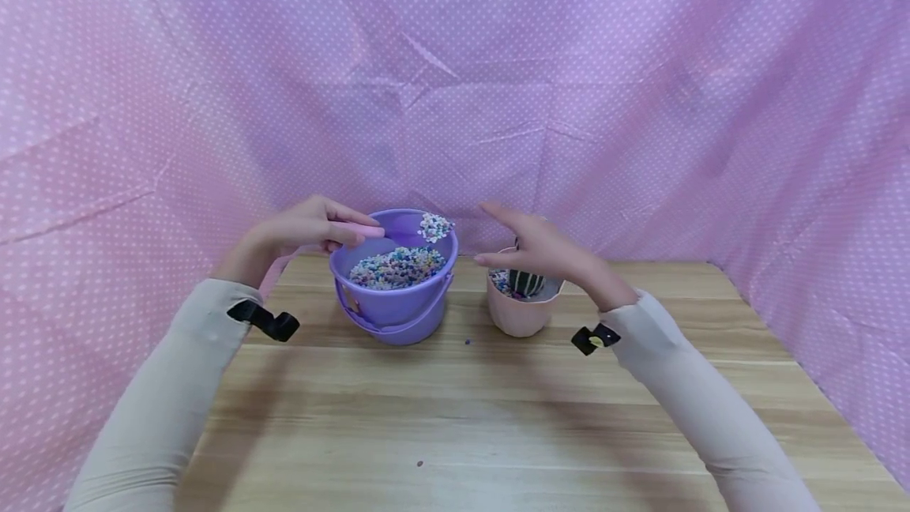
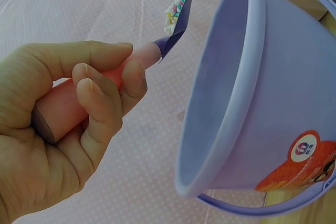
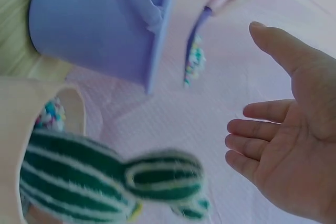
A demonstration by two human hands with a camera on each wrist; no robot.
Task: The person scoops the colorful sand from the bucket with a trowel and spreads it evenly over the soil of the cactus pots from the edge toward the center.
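Shovel [image 1: 368, 231], pink in the handle and purple in the blade, is in the left hand [image 1: 306, 229], whose fingers curl round the grip. Its blade carries a heap of small white and coloured beads [image 1: 434, 227] and hangs above the mouth of a purple bucket [image 1: 398, 314], apart from the rim, toward the far right side in the head view. More mixed beads [image 1: 398, 267] lie inside the bucket; its carrying handle [image 1: 430, 313] hangs down on the near side, and a red-orange label [image 2: 302, 163] shows on its wall.

To the right, just beside the bucket, stands a pale pink pot [image 1: 517, 321] with a striped green cactus [image 3: 73, 174] and beads [image 3: 50, 116] in it. The right hand [image 1: 536, 245] is over this pot — fingers extended, thumb spread well away from them — and holds nothing.

Both vessels stand on a wooden table [image 1: 540, 425] — one purple bead [image 1: 467, 342] lies between them, slightly nearer, and a reddish speck [image 1: 419, 463] near the front. Dotted pink cloth [image 1: 455, 141] hangs behind.
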